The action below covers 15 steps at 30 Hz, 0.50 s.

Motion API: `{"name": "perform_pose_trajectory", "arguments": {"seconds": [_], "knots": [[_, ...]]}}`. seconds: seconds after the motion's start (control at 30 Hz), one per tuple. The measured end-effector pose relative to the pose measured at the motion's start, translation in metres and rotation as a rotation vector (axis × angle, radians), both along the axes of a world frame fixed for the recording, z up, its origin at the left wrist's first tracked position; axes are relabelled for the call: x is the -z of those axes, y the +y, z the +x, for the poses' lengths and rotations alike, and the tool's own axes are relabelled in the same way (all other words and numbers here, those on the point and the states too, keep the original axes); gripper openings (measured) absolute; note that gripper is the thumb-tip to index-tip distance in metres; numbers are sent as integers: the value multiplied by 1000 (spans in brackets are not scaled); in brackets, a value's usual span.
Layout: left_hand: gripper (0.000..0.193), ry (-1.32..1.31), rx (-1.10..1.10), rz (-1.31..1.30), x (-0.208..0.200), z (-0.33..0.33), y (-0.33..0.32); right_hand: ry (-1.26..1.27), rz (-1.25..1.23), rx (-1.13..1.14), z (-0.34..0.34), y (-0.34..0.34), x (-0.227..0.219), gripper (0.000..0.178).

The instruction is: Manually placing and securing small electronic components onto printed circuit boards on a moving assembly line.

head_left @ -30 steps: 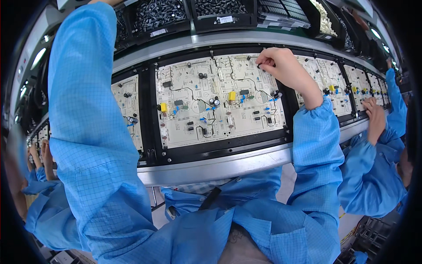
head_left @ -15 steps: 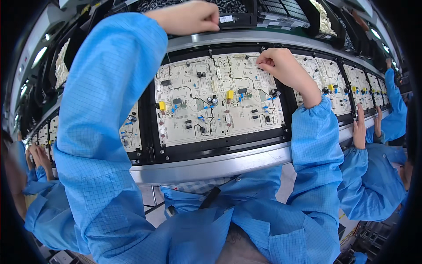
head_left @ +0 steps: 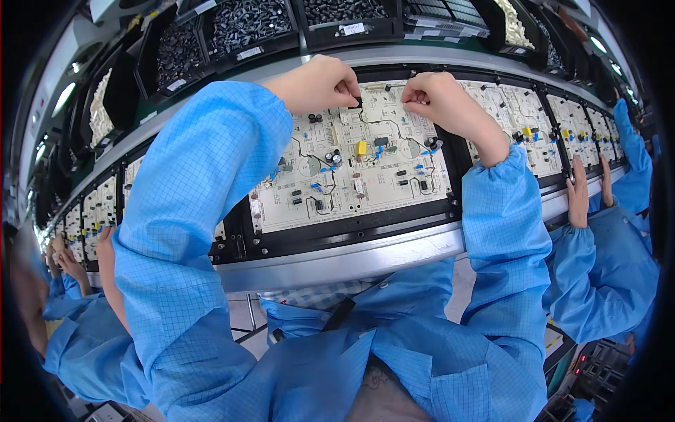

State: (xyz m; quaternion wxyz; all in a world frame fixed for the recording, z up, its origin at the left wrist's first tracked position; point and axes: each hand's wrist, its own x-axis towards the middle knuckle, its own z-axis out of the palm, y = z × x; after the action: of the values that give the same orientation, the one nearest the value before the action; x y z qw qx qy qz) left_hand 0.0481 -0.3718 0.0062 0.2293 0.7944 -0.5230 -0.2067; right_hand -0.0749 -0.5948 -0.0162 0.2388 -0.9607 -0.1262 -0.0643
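Note:
My left hand point(head_left: 320, 86) is over the upper part of a white circuit board point(head_left: 281, 218) in a black frame. Its thumb and fingers pinch a small black block-shaped component point(head_left: 356, 103) at the board's upper middle. Just to the right, my right hand point(head_left: 441, 102) is closed in a pinch above the same board; whatever its fingertips hold is too small to make out. The board carries a yellow block component point(head_left: 361, 148), black cylindrical capacitors point(head_left: 315, 118) and small blue parts. My left sleeve covers the board's left side.
Black bins point(head_left: 249, 32) of dark components line the far side, with a tray of white parts point(head_left: 515, 28) farther right. More framed boards point(head_left: 517, 126) run along the metal rail point(head_left: 337, 264). Co-workers' hands point(head_left: 578, 193) are at the right, others point(head_left: 67, 260) at the left.
My left hand has come down from the bins to the board, now with a black component in its fingertips. My right hand stays nearly in place. The board has shifted slightly left in view.

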Motion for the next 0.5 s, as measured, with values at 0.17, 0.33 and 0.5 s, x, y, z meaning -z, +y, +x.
{"name": "perform_pose_trajectory", "arguments": {"seconds": [0.17,0.33,0.5], "knots": [[22,40,-66,28,6,-5,-5,-14,-11,-25,4,-1,-7,19],[23,-76,-71,46,11,-10,-7,-248,-21,2,49,17,-42,20],[23,-30,-106,59,5,-14,-9,-462,-48,-11,127,24,-73,16]]}}
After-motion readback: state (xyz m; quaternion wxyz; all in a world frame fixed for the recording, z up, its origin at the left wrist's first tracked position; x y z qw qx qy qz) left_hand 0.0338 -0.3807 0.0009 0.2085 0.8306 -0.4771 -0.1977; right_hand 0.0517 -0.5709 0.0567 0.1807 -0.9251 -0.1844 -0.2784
